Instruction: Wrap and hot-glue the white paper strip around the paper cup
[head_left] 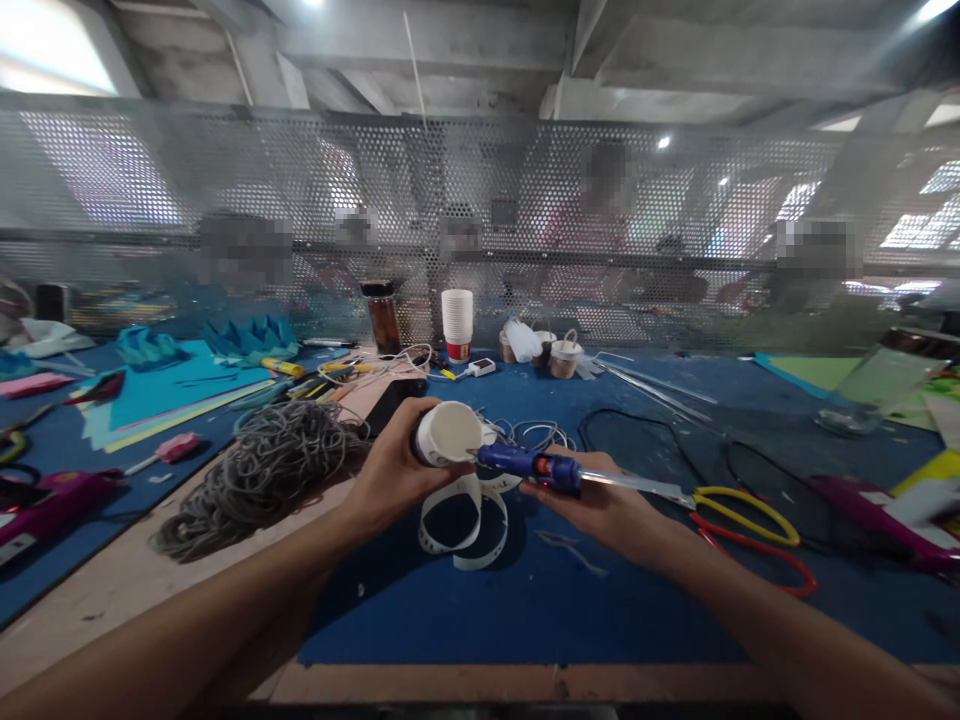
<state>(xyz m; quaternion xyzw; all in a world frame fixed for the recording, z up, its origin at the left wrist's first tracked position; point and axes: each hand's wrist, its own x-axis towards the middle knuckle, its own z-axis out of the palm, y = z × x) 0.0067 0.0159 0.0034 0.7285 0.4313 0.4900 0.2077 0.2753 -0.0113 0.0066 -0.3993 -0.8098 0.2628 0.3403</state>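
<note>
My left hand [401, 455] is wrapped round a white paper cup [450, 435], tilted so that its pale round end faces me. A blue hot glue gun [529, 464] is in my right hand [592, 500], its nozzle at the cup's edge; whether they touch I cannot tell. A clear glue stick [634, 483] sticks out of the gun's back. Below the cup, curled strips of white paper [480, 550] lie on the blue mat [420, 625].
Grey yarn [262, 470] is heaped at left, near teal paper sheets [187, 385]. Scissors with yellow and red handles [750, 510] lie at right. Stacked paper cups [457, 320] and a dark jar [381, 318] stand at the back, before a perforated screen [480, 180].
</note>
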